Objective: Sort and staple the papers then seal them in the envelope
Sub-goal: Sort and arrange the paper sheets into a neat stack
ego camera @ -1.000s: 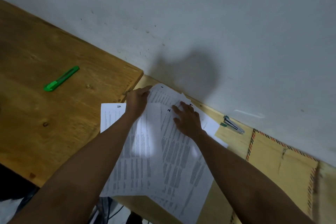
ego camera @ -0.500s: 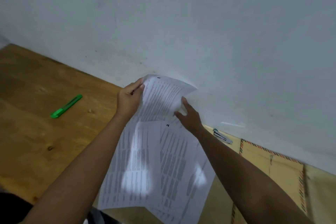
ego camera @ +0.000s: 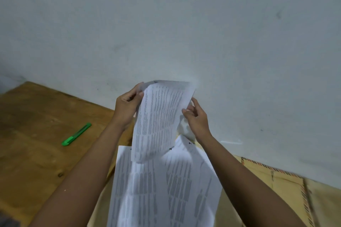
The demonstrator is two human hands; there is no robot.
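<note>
A printed white sheet (ego camera: 158, 120) is lifted off the table, held upright in front of the wall. My left hand (ego camera: 127, 107) pinches its top left edge. My right hand (ego camera: 196, 118) grips its right edge, fingers curled round the paper. Below it, several more printed sheets (ego camera: 166, 186) lie overlapping on the table, with handwritten numbers at their top edges. A tan envelope (ego camera: 276, 180) with a striped border lies flat at the right. The stapler is hidden from view.
A green utility knife (ego camera: 76, 134) lies on the darker wooden table (ego camera: 36, 125) at the left. A pale wall (ego camera: 166, 33) stands right behind the papers. A lighter table surface (ego camera: 232, 206) carries the sheets and envelope.
Both hands, which were pressing on the pile, have taken hold of the top sheet and raised it clear of the other papers. The view has tilted up, and the stapler has dropped behind my right arm.
</note>
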